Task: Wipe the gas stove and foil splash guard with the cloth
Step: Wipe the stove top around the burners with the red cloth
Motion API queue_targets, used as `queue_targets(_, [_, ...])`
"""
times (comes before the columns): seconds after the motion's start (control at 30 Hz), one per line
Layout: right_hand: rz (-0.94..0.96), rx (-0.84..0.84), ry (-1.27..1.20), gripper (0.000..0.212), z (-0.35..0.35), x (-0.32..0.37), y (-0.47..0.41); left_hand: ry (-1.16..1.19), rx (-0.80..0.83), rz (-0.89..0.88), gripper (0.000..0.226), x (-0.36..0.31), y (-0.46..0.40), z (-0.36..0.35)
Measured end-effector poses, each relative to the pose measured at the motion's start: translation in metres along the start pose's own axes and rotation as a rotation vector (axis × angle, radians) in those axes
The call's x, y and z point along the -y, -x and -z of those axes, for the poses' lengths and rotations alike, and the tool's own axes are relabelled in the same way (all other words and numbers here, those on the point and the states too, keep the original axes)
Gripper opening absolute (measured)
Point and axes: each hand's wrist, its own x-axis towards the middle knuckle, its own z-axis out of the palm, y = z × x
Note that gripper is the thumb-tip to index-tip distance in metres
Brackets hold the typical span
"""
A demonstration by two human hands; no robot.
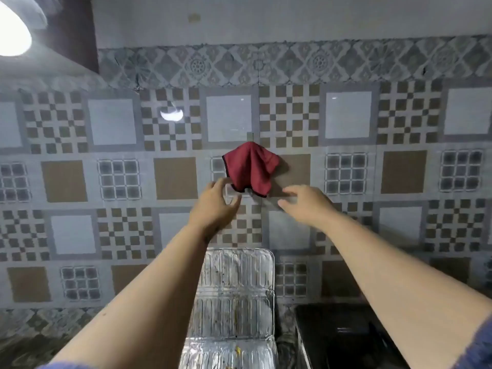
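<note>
One red cloth [250, 167], dark-edged, draped on tiled wall | both hands spread beneath, holding nothing

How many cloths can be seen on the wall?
1. The red cloth hangs on the tiled wall, just above the left hand and right hand. Others may lie outside the view.

The hook or peg holding the red cloth [250, 166] is hidden under its bunched top. Below the cloth, the foil splash guard [237, 296] is cut off by the bottom edge, and both forearms cover its sides. Right of the guard, a dark appliance [343, 336] is cropped and too dim to identify. The right hand's [303, 202] fingers [288, 192] are motion-blurred.
</note>
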Motion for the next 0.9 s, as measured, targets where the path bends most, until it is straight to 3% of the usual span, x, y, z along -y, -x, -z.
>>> queue_targets(0.1, [0.016, -0.168, -0.11, 0.049, -0.007, 0.005, -0.037, 0.131, -0.13, 0.038, 0.048, 0.01, -0.032, -0.005])
queue_targets(0.23, [-0.007, -0.296, -0.334, 0.054, -0.024, 0.011, -0.08, 0.349, -0.103, 0.091, 0.047, 0.018, -0.061, -0.016])
queue_targets(0.4, [-0.02, -0.338, -0.665, 0.058, -0.052, 0.02, -0.109, 0.591, -0.091, 0.036, 0.055, 0.015, -0.081, -0.028])
queue_targets(0.57, [-0.069, -0.448, -0.83, 0.046, -0.058, 0.029, -0.12, 0.672, -0.145, 0.045, 0.054, 0.011, -0.087, -0.028])
queue_targets(0.77, [0.001, -0.396, -0.906, 0.042, -0.027, 0.045, -0.097, 0.713, -0.207, 0.044, 0.053, -0.003, -0.07, -0.01])
queue_targets(0.9, [0.019, -0.336, -0.814, 0.053, -0.027, 0.041, -0.051, 0.689, -0.197, 0.107, 0.053, -0.009, -0.027, -0.007])
